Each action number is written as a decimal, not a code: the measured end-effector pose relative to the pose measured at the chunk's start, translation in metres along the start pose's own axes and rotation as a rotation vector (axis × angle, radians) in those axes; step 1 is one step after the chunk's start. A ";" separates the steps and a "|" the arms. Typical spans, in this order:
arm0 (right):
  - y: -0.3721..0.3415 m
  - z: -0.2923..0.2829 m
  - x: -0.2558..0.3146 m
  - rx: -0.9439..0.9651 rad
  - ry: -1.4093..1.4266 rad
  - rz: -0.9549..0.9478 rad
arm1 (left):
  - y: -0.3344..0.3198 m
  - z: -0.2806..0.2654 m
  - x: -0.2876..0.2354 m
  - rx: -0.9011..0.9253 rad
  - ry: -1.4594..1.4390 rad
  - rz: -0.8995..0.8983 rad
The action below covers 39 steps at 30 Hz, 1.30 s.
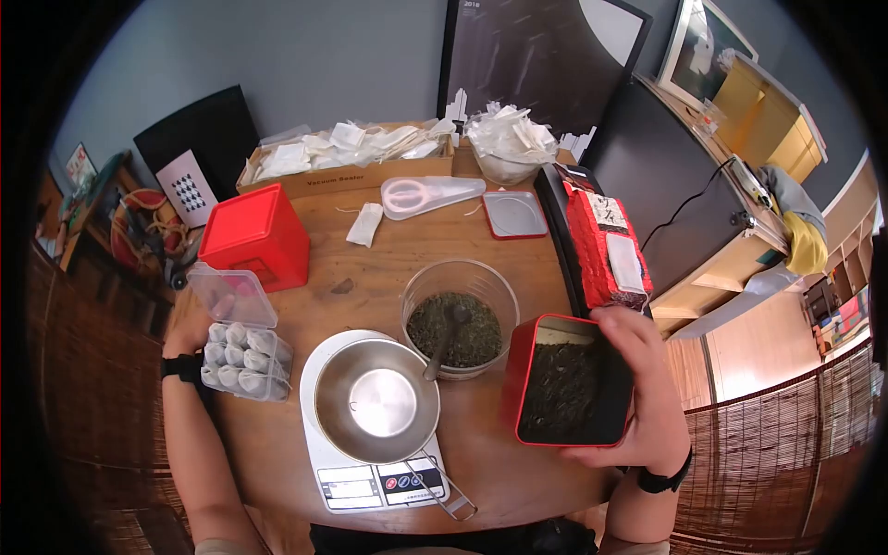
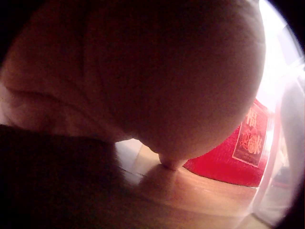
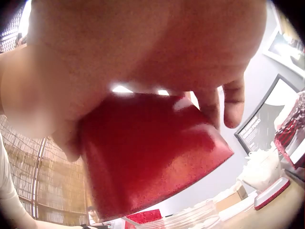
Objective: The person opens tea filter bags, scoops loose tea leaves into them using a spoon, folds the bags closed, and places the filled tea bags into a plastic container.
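In the head view my right hand (image 1: 655,398) grips a red tin (image 1: 514,393) from its right side. The tin is tilted so its opening faces the head camera, showing dark loose tea leaves (image 1: 560,388) inside. Its red outer wall (image 3: 152,157) fills the middle of the right wrist view. My left hand (image 1: 188,333) rests on the table beside a clear plastic box (image 1: 277,370) of small white pouches, partly hidden by the raised lid. A fingertip (image 2: 171,163) meets the tabletop in the left wrist view.
A steel pan (image 1: 333,407) sits on a white digital scale (image 1: 319,453). Behind it, a clear tub (image 1: 507,296) holds tea and a dark scoop (image 1: 453,333). A closed red tin (image 1: 254,240), scissors case (image 1: 430,196), tin lid (image 1: 515,215) and red foil bag (image 1: 597,250) stand around.
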State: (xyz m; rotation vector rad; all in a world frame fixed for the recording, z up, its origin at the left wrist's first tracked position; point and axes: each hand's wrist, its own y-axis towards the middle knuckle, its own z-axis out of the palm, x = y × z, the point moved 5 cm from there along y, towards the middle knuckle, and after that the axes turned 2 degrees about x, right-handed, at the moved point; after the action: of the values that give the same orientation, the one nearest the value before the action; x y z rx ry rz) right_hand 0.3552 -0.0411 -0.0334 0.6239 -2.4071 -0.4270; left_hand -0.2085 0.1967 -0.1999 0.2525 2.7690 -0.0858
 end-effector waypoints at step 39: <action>-0.037 -0.001 -0.008 -0.178 0.610 -0.351 | -0.006 0.020 0.035 0.035 -0.829 -0.367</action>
State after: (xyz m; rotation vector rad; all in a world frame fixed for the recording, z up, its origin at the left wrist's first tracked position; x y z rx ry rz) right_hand 0.3739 -0.0680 -0.0532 0.9420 -1.6687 -0.5012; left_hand -0.2349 0.1946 -0.2310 -0.2430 1.9532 -0.2640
